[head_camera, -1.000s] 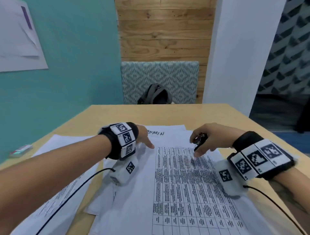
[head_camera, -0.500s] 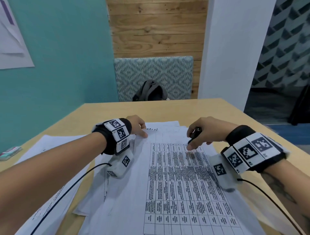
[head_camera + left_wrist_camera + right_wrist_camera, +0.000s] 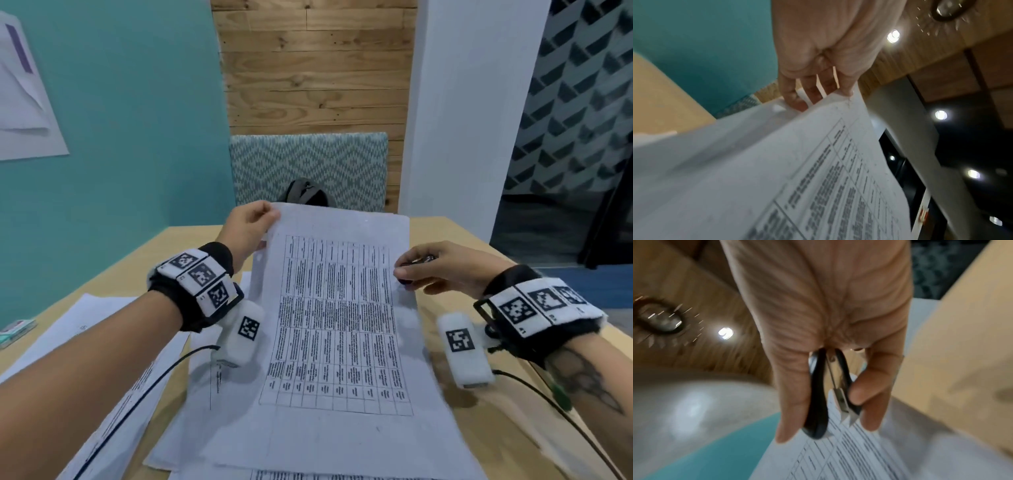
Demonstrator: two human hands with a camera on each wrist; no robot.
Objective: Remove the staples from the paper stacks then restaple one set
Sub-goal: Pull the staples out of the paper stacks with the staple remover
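A printed sheet with a table (image 3: 337, 325) is tilted up off the desk, far edge raised. My left hand (image 3: 251, 224) pinches its top left corner, thumb in front and fingers behind; the left wrist view shows the hand (image 3: 818, 91) on the paper (image 3: 777, 178). My right hand (image 3: 416, 267) grips a black staple remover (image 3: 419, 262) and touches the sheet's right edge. In the right wrist view the staple remover (image 3: 822, 395) sits between thumb and fingers of the hand (image 3: 830, 418), metal claws over the paper (image 3: 859, 459).
More loose sheets (image 3: 113, 342) lie spread on the wooden desk (image 3: 442, 233) under and left of the lifted page. A small teal object (image 3: 15, 329) lies at the desk's left edge. A patterned chair back (image 3: 308, 168) with a dark bag (image 3: 306, 195) stands beyond the far edge.
My left hand has taken the top sheet's far left corner and lifted it from flat to tilted up. My right hand, still holding the staple remover, has shifted to the sheet's right edge.
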